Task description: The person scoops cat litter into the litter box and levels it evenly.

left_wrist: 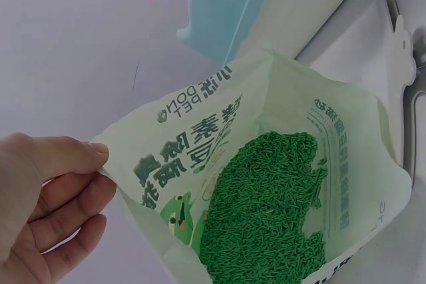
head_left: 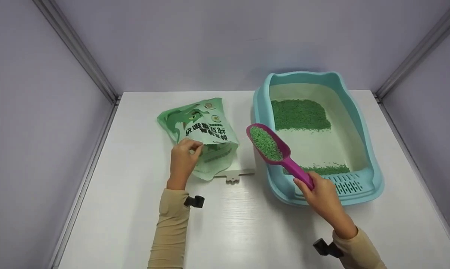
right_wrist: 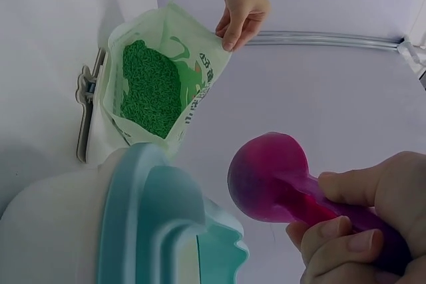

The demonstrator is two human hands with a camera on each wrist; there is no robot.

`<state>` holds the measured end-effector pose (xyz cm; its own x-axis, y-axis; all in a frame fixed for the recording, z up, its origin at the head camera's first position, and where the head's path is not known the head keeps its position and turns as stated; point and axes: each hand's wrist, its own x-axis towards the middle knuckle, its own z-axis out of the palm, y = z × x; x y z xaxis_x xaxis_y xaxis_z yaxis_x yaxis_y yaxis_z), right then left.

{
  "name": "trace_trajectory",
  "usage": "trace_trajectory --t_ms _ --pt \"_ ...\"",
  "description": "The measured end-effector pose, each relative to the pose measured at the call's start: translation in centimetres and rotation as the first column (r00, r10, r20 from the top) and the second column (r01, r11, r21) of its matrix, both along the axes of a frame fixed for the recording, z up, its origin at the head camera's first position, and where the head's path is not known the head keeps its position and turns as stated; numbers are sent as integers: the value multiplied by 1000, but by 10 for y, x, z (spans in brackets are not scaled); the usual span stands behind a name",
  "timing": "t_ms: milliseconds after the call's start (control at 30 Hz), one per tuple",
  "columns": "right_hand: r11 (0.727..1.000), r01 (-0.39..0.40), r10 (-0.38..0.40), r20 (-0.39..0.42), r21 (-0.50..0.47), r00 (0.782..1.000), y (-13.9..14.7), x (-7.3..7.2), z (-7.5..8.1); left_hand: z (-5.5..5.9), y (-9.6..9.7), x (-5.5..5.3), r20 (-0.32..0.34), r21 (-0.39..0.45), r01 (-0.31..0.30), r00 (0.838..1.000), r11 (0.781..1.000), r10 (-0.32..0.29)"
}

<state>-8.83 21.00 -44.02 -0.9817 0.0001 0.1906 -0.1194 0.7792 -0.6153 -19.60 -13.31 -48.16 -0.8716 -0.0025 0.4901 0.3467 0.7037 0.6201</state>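
Note:
My left hand [head_left: 184, 158] pinches the upper edge of the mouth of a light-green cat litter bag [head_left: 206, 123], holding it open. Green litter pellets [left_wrist: 266, 211] show inside the bag in the left wrist view. With my right hand [head_left: 322, 194] I grip the handle of a magenta scoop [head_left: 296, 172], its bowl heaped with green pellets [head_left: 264, 143]. The scoop's bowl overlaps the left rim of the blue litter box [head_left: 261, 108] in the head view. Inside the box lie a large green patch of pellets [head_left: 299, 115] at the back and a narrower strip [head_left: 322, 170] at the front.
A pale clip [head_left: 232, 175] lies on the white table [head_left: 225, 224] just in front of the bag. Grey-white panels enclose the table at the back [head_left: 195, 45] and on both sides. The box's front ledge has slots [head_left: 346, 185].

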Motion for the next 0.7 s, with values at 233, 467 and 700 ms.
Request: trace_trajectory --t_ms 233,467,700 --pt "1000 13 -13 3 -14 1000 5 -1 3 -1 0 1 -6 -15 -3 1000 1000 3" --pt "999 33 -33 -31 -4 999 12 -2 4 -1 0 2 -6 -26 -4 1000 1000 4" --pt "999 49 -50 -37 -6 998 19 -4 5 -1 0 2 -13 -22 -7 1000 1000 7"
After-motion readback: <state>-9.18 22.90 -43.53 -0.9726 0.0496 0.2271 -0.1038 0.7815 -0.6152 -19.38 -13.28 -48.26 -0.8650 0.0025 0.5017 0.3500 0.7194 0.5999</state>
